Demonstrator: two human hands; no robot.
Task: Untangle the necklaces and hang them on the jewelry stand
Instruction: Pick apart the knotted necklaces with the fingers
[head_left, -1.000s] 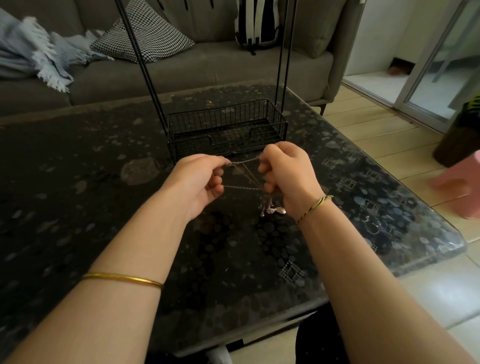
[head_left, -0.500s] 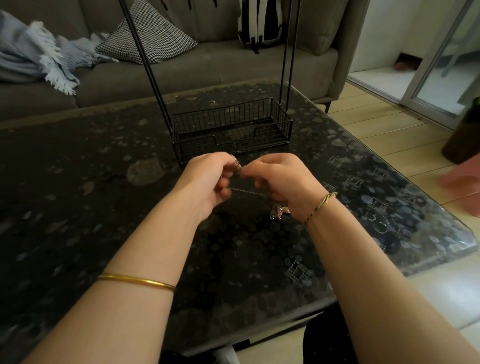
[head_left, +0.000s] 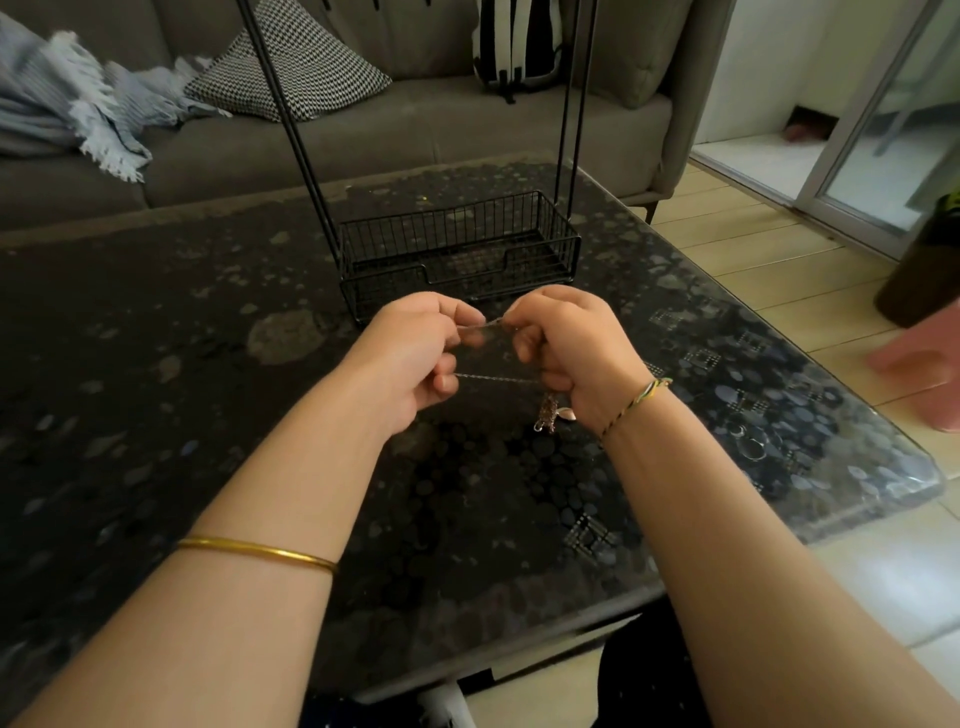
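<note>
Above the near middle of the dark speckled surface (head_left: 156, 364), just in front of the jewelry stand (head_left: 441, 234), both hands are holding the necklaces (head_left: 493, 378) in the air.

Left hand (head_left: 415, 353): grip is pinching the upper strand between thumb and forefinger; the lower fingers are curling round a second strand.
Right hand (head_left: 571, 353): grip is doing the same on the opposite ends.

Two thin strands are running between the fists, the upper one short and bunched, the lower one longer and nearly straight. The pendants (head_left: 548, 415) are dangling below the right hand, close over the surface; contact cannot be told.

Judgement: the untangling is under way and nothing is hanging on the stand's uprights (head_left: 291, 119) in view; the top bar is out of frame.

Method note for this step: the hands are best working with slack, not tension, since pulling fine chain is likely tightening any knot. Bringing the fists closer, rolling the bunched part between fingertips, then feeding the pendant end back through the loosened loop looks soundest. Risk: a sharp tug kinking a link.
</note>
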